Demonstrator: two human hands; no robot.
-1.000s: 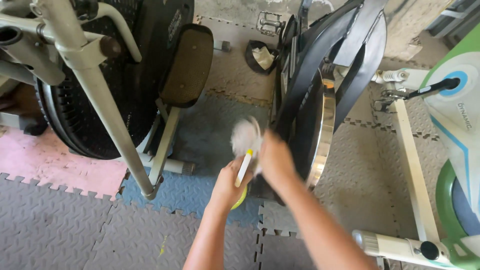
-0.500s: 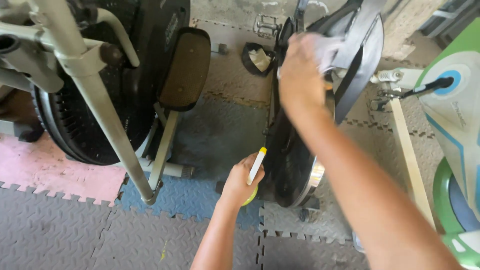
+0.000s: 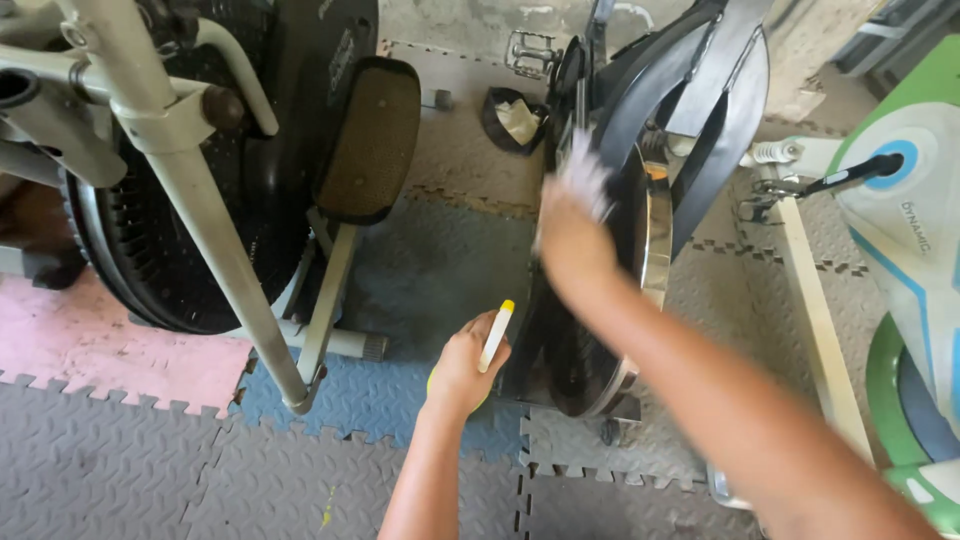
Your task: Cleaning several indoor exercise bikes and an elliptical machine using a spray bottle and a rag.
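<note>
My right hand (image 3: 575, 240) presses a white cloth (image 3: 585, 175) against the black side cover of an exercise bike's flywheel (image 3: 640, 250); the hand is motion-blurred. My left hand (image 3: 462, 365) hangs lower, beside the flywheel's base, gripping a spray bottle (image 3: 495, 335) with a white nozzle and yellow tip; a green-yellow body shows under the palm. The flywheel has a shiny metal rim and stands upright on the floor mats.
A fan-wheel exercise bike (image 3: 190, 200) with a white frame tube and a brown pedal (image 3: 370, 140) stands left. A green and white machine (image 3: 900, 250) with a white floor rail stands right. Grey, blue and pink interlocking foam mats (image 3: 110, 460) cover the floor. A small dark bag (image 3: 515, 118) lies behind.
My right hand with the cloth rose from the flywheel's lower part to its top, then came down to mid-height. My left hand with the bottle stayed low, shifting only slightly.
</note>
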